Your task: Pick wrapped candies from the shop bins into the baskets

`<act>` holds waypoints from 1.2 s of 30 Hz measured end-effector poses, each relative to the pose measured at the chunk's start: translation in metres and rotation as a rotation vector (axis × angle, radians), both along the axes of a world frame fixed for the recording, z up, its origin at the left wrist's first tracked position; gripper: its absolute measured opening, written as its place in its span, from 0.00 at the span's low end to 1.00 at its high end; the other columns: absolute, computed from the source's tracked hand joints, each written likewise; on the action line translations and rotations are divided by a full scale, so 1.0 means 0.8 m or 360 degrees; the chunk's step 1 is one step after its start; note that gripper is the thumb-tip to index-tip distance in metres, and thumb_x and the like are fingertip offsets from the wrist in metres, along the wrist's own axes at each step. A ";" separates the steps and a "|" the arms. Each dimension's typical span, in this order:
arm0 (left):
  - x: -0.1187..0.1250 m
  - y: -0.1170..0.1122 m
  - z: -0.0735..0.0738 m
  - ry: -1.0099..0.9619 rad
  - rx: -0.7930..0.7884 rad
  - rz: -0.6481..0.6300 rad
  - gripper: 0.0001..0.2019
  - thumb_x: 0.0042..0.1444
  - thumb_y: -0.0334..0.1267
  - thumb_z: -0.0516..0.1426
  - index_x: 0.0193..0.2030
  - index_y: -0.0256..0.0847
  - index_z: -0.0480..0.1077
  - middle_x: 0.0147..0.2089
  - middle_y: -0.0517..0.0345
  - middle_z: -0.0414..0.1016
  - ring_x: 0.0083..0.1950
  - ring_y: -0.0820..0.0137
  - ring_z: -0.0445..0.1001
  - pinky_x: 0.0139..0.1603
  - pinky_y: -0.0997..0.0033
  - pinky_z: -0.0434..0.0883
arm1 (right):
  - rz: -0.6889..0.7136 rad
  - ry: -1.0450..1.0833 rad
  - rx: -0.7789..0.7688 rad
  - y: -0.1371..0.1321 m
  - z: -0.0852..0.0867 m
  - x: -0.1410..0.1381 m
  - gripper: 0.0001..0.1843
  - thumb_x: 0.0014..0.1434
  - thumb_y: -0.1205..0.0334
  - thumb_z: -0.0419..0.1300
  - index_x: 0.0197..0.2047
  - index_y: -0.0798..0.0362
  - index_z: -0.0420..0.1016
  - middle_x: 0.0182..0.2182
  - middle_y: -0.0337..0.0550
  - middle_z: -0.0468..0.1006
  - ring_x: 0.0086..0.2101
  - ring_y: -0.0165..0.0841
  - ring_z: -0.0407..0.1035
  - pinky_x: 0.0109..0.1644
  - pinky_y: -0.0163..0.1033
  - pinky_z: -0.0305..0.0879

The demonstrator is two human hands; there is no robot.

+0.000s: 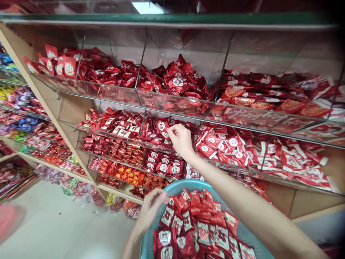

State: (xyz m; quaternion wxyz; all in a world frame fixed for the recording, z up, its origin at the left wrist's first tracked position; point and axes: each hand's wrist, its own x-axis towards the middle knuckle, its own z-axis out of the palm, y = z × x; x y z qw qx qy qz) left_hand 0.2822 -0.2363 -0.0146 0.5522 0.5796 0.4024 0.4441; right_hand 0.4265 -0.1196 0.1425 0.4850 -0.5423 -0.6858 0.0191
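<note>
My right hand reaches into a middle shelf compartment, thumb and fingertips pinched on a small red candy packet with a white label and dark characters. More dark red packets lie around and beneath it. My left hand is over the left rim of a teal plastic basin, its fingers loosely bent and no packet visible in them. Its fingertips are close to the basin's packets; whether they touch is unclear. Many red packets with white labels fill the basin, which sits below the shelf, partly behind my right forearm.
Glass dividers and a clear front ledge split the shelves into compartments of red packets. A wooden upright separates another shelf of colourful candies at left. Pale floor lies lower left, with a blurred pink object at the edge.
</note>
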 end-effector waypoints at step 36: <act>0.004 -0.001 0.002 0.0051 -0.0059 -0.0018 0.13 0.57 0.46 0.53 0.37 0.38 0.70 0.33 0.56 0.76 0.38 0.67 0.74 0.44 0.70 0.67 | 0.0062 0.1235 -0.1828 -0.332 -0.267 0.099 0.25 0.45 0.38 0.61 0.25 0.54 0.68 0.12 0.30 0.60 0.15 0.22 0.53 0.18 0.29 0.48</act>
